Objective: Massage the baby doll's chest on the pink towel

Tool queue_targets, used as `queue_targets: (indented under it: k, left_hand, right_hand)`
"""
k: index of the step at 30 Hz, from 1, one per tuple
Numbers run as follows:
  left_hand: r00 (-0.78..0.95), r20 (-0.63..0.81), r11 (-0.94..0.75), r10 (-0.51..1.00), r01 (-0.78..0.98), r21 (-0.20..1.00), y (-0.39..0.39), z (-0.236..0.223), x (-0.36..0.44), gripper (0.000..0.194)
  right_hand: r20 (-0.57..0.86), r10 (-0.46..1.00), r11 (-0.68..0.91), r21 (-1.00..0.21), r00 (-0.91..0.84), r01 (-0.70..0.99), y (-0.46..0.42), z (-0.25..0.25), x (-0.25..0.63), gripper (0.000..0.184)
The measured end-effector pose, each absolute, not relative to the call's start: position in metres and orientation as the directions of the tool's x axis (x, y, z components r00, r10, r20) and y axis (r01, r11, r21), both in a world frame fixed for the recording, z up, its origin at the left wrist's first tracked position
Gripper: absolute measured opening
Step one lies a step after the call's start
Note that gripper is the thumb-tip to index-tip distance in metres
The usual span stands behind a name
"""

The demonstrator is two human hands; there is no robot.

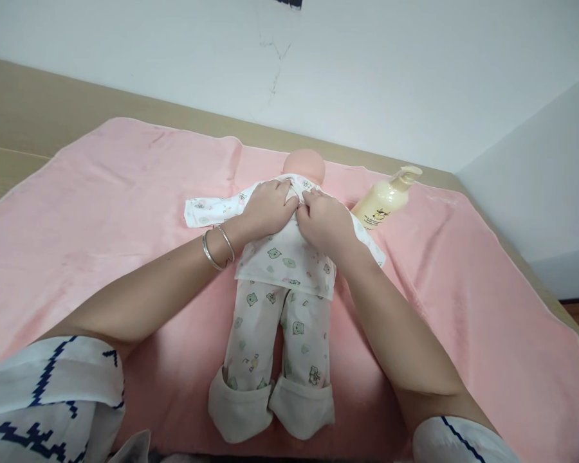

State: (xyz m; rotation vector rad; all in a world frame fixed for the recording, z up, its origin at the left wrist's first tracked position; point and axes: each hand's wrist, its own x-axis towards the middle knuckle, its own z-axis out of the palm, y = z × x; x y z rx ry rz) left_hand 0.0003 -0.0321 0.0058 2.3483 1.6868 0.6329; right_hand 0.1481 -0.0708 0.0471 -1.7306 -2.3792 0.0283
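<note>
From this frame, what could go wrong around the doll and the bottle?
The pump bottle is close beside the right hand; a sideways swing might knock it over.
Both hands work at the neckline of the doll's shirt, so a hard tug could stretch the fabric.
The bangles on the left wrist sit near the shirt and might snag it.

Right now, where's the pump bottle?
The pump bottle is right of centre in the head view, on the pink cloth, beyond the right hand and shirt sleeve.
</note>
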Motion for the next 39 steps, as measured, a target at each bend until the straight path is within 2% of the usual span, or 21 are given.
queue_targets:
  k: [3,8,10,12,16,20,23,25,28,30,34,39]
  left_hand:
    - [0.264,0.246,-0.34,0.933,0.871,0.355,-0.042,0.009,0.004,0.055]
    - [0.357,0.328,-0.444,0.875,0.863,0.243,-0.061,0.018,0.012,0.04]
    - [0.376,0.325,-0.468,0.868,0.837,0.282,-0.062,0.021,0.012,0.033]
    - [0.35,0.272,-0.434,0.897,0.817,0.381,-0.055,0.023,0.009,0.029]
    - [0.31,0.178,-0.357,0.934,0.795,0.49,-0.035,0.021,0.001,0.034]
    - [0.258,0.145,-0.296,0.955,0.827,0.478,-0.024,0.011,-0.003,0.041]
    - [0.222,0.2,-0.291,0.954,0.844,0.45,-0.027,0.005,-0.001,0.046]
    - [0.193,0.244,-0.288,0.95,0.845,0.451,-0.031,0.004,0.001,0.047]
    - [0.168,0.275,-0.283,0.947,0.84,0.463,-0.034,0.004,0.004,0.047]
    - [0.167,0.274,-0.281,0.947,0.842,0.46,-0.035,0.004,0.004,0.049]
    - [0.163,0.273,-0.277,0.948,0.846,0.456,-0.034,0.003,0.004,0.054]
    - [0.157,0.262,-0.267,0.952,0.843,0.467,-0.035,0.005,0.005,0.053]
  right_hand:
    - [0.128,0.949,0.312,-0.25,-0.288,0.917,-0.057,0.045,0.158,0.047]
    - [0.173,0.936,0.347,-0.334,-0.305,0.876,-0.038,0.032,0.171,0.054]
    - [0.174,0.933,0.356,-0.329,-0.314,0.875,-0.036,0.029,0.172,0.058]
    - [0.165,0.937,0.345,-0.304,-0.307,0.888,-0.038,0.029,0.171,0.061]
    - [0.158,0.946,0.316,-0.243,-0.285,0.917,-0.049,0.035,0.163,0.056]
    - [0.171,0.95,0.286,-0.144,-0.261,0.947,-0.065,0.041,0.15,0.048]
    - [0.182,0.941,0.304,-0.096,-0.284,0.948,-0.071,0.047,0.147,0.045]
    - [0.157,0.943,0.315,-0.124,-0.295,0.941,-0.071,0.052,0.149,0.043]
    - [0.091,0.956,0.293,-0.253,-0.279,0.922,-0.063,0.054,0.155,0.044]
    - [0.108,0.958,0.286,-0.309,-0.265,0.907,-0.056,0.049,0.157,0.049]
    - [0.167,0.963,0.254,-0.297,-0.212,0.92,-0.046,0.032,0.154,0.065]
    - [0.169,0.966,0.243,-0.312,-0.198,0.918,-0.044,0.024,0.154,0.067]
